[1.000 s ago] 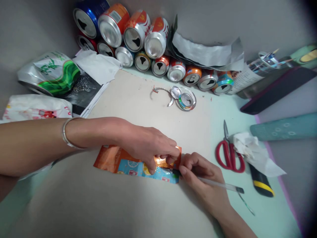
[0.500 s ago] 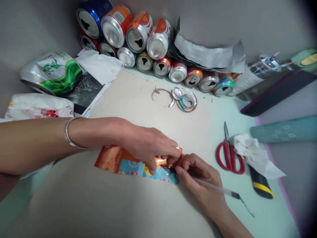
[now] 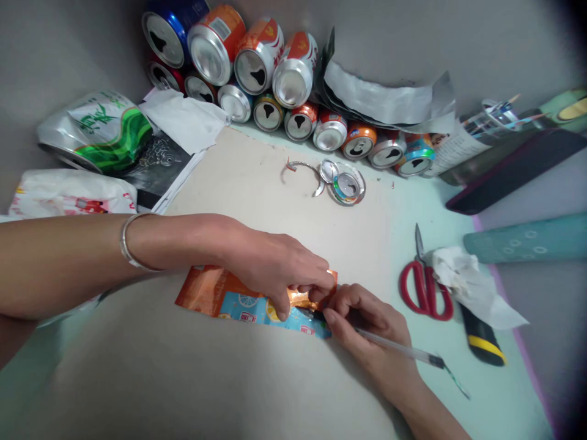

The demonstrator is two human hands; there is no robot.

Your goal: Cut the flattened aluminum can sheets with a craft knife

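Observation:
An orange and blue printed aluminium can sheet (image 3: pixel 247 307), with citrus slices on it, lies flat on the pale board. My left hand (image 3: pixel 279 266) reaches across it, fingers bent and thumb down, holding it against the board. In my right hand (image 3: pixel 371 330) is a clear-barrelled pen (image 3: pixel 398 347), pinched near its dark tip. That tip points at the sheet's right part, close to my left fingertips. My fingers partly cover the exact contact point. A thin green strand hangs from the pen's rear end.
Stacked drink cans (image 3: pixel 300 122) line the back, beside curved metal sheets (image 3: pixel 380 91). Cut can ends (image 3: pixel 346 186) lie behind my hands. Red-handled scissors (image 3: pixel 426 290), crumpled tissue (image 3: pixel 474 284) and a black-yellow tool handle (image 3: pixel 483 342) are right. A dented green-silver can (image 3: pixel 96 131) lies left.
Almost nothing differs. Both hands, the pen and the sheet keep nearly the same places, and the whole view has shifted only slightly.

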